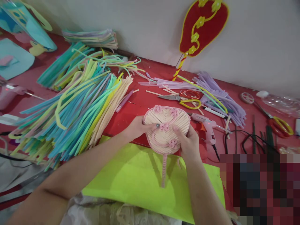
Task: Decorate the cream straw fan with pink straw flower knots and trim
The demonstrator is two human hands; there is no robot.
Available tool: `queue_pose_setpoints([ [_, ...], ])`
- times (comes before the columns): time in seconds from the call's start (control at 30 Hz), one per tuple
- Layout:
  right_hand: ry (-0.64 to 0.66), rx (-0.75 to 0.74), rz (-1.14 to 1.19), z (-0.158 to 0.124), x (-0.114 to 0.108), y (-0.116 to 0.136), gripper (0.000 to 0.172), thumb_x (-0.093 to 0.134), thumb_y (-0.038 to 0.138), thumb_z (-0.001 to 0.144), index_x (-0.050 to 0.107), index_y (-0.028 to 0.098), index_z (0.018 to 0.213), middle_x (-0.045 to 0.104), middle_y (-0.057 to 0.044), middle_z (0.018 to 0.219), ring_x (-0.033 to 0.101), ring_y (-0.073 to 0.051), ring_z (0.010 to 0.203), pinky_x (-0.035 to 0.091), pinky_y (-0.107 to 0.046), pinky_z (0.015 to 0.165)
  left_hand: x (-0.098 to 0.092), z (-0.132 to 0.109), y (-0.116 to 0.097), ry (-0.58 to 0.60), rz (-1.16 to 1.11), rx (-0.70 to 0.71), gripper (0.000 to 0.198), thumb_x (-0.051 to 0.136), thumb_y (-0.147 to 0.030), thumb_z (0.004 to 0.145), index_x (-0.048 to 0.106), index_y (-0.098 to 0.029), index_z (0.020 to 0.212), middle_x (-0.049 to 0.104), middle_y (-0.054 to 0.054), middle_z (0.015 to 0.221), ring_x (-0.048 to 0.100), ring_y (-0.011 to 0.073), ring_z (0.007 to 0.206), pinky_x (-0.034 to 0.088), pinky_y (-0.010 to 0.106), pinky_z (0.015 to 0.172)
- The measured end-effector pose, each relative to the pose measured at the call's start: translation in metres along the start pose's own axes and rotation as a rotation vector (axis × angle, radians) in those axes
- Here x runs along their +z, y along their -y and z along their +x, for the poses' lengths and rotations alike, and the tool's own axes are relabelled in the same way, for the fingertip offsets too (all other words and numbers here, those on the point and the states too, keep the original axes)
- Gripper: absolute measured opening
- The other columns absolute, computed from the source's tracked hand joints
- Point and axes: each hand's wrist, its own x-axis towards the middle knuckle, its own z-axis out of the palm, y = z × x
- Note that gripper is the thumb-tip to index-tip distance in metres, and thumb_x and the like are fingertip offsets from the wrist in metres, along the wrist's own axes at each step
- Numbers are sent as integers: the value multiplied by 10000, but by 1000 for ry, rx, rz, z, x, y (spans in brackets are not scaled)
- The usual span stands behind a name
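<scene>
A cream fan (159, 137) with a pink rim, pink flowers and a curling pink stem is held up over a lime-green sheet (136, 175). My left hand (140, 127) grips its left edge, thumb on the front near the middle flower. On the right edge, my right hand (189, 139) holds it the same way, thumb on the face and fingers behind, mostly hidden. The fan's wrapped handle (164, 172) points down toward me. Just beyond the fan lie scissors (180, 98) with red and yellow handles.
Bundles of coloured pipe cleaners (77, 106) spread at the left, purple ones (220, 97) at the right. A glue gun (208, 126) with a cable lies right of my right hand, another glue gun (11, 92) far left. A red fan (203, 25) leans against the wall.
</scene>
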Motion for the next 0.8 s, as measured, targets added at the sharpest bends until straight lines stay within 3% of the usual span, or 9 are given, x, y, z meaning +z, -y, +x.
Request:
queue_pose_setpoints([
  [0.23, -4, 9, 15, -1, 1, 1, 404, 744, 378, 661, 659, 204, 1015, 713, -66, 940, 665, -242, 848, 558, -415, 755, 0, 1, 0, 24, -10, 14, 409, 793, -391, 561, 702, -144, 874, 731, 66, 943, 666, 281, 939, 550, 410, 834],
  [0.8, -47, 20, -16, -4, 5, 4, 476, 747, 373, 646, 650, 205, 1080, 704, -67, 998, 655, -229, 870, 549, -387, 757, 0, 2, 2, 30, 60, 91, 452, 764, -336, 618, 655, -124, 1001, 714, 65, 1022, 659, 247, 965, 543, 341, 837],
])
